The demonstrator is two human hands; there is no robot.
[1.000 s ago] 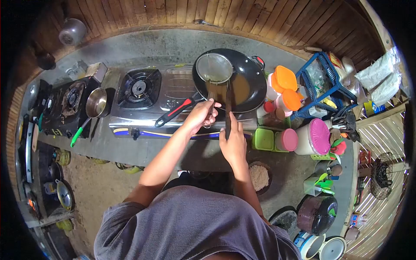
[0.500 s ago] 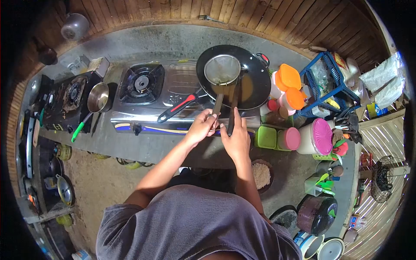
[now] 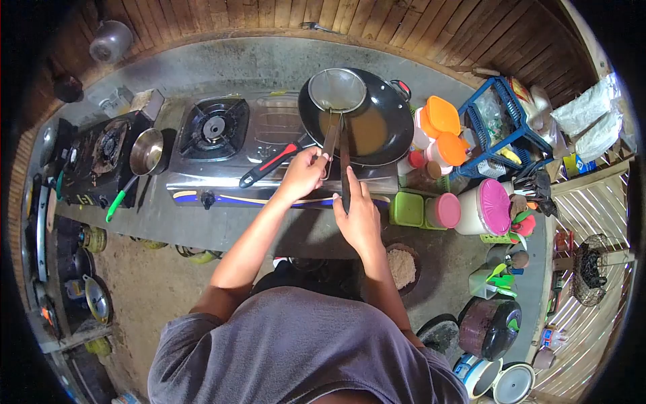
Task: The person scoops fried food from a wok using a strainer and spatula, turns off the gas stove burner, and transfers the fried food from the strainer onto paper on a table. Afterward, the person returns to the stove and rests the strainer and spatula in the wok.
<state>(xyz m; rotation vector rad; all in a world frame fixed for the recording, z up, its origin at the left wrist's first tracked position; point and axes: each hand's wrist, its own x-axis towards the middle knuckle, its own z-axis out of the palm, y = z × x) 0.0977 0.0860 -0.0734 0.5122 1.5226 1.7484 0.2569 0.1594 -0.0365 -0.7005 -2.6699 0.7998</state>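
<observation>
A black wok with brownish liquid in it sits on the right side of the steel stove. My left hand is closed round the flat handle of a round mesh strainer, whose bowl is over the wok's far left part. In my right hand is a dark, long utensil, its far end close to the strainer's rim above the wok. The wok's black and red handle points to the near left.
Left of the wok is a bare burner; farther left, a small pan with a green handle. On the right stand orange-lidded jars, a green container, a pink-lidded tub and a blue rack. A bowl of pale grains is nearer.
The strainer has shifted slightly left and away, and its bowl now reaches the wok's far left rim. The dark utensil leans more to the left, its tip closer to the strainer.
</observation>
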